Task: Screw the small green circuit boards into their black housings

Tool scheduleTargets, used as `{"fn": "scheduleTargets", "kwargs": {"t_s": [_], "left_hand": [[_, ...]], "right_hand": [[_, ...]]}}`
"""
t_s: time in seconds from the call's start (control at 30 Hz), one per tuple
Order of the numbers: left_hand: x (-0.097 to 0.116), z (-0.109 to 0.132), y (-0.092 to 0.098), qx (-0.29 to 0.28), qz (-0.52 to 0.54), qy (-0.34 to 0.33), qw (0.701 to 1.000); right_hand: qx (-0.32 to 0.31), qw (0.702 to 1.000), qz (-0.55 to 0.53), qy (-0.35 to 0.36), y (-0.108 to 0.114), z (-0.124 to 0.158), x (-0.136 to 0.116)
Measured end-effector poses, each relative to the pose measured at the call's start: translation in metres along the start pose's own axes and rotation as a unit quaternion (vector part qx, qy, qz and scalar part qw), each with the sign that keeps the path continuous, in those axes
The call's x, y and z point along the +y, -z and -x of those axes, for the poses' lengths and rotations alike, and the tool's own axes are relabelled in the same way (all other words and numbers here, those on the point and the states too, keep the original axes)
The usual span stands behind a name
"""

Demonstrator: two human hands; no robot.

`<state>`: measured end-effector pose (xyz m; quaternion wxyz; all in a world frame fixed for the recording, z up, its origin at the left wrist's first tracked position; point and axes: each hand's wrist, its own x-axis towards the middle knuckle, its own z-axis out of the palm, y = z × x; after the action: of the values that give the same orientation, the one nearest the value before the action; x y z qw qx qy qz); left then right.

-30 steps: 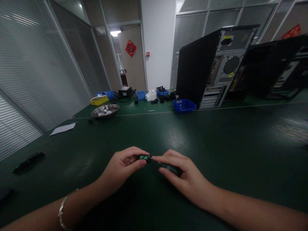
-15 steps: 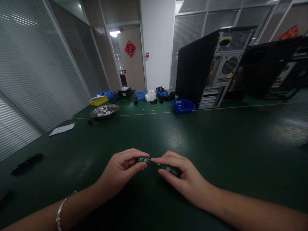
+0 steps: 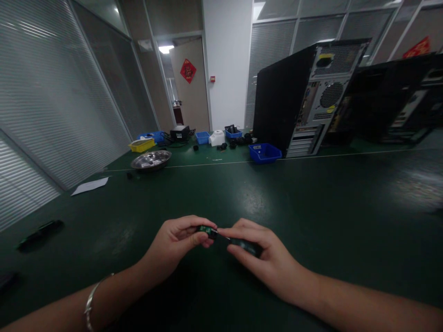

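Note:
A small green circuit board (image 3: 205, 229) with a dark part at its right end is pinched between the thumb and fingers of my left hand (image 3: 176, 240). My right hand (image 3: 265, 251) is closed around a dark-handled screwdriver (image 3: 245, 245). The tool's thin metal tip points left at the board's right end, and my right index finger reaches out along it. Whether the tip touches the board is too small to tell. Both hands are just above the green table (image 3: 214, 193).
Beyond a white line stand a metal bowl (image 3: 151, 159), a yellow bin (image 3: 142, 145), a blue bin (image 3: 265, 153) and a black computer tower (image 3: 284, 97). White paper (image 3: 90, 186) and a dark green-edged object (image 3: 39, 235) lie at the left.
The board has tilted slightly in my left hand, and its fingertips now cover more of its right end. My right hand has barely moved.

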<state>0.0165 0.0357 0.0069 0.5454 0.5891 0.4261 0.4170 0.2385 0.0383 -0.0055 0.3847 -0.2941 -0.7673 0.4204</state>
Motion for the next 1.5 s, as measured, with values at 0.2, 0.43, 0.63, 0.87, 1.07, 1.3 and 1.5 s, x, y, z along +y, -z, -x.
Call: {"fn": "scheduleTargets", "kwargs": {"t_s": [0.2,0.43,0.63,0.87,1.07,1.3,1.5], "left_hand": [[-0.0045,-0.0013,0.0028,-0.015,0.029,0.006,0.999],[-0.0015,0.0013,0.0012,0.006,-0.011,-0.018,1.000],[-0.0035,0.0006,0.0028,-0.023,-0.018,-0.019,0.999],[-0.0084,-0.0009,0.0050,-0.038,0.022,-0.041,0.998],[-0.0098,0.0004,0.0065,-0.047,0.065,-0.022,0.997],[-0.0084,-0.0018,-0.0010,-0.029,0.156,0.026,0.987],[-0.0061,0.0000,0.0005,-0.001,0.034,0.016,0.999]], "right_hand": [[-0.005,1.000,-0.008,-0.003,0.0001,-0.0007,0.0004],[-0.021,1.000,0.008,-0.004,0.0006,0.0015,0.0018],[-0.026,1.000,0.007,0.007,0.0008,0.0023,0.0029],[-0.017,1.000,0.003,0.022,0.0002,0.0023,0.0029],[0.014,1.000,-0.003,0.027,0.0020,0.0015,0.0016],[-0.047,0.999,0.023,0.005,0.0026,-0.0003,0.0020],[-0.056,0.998,0.037,0.019,0.0016,0.0026,0.0013]]}}
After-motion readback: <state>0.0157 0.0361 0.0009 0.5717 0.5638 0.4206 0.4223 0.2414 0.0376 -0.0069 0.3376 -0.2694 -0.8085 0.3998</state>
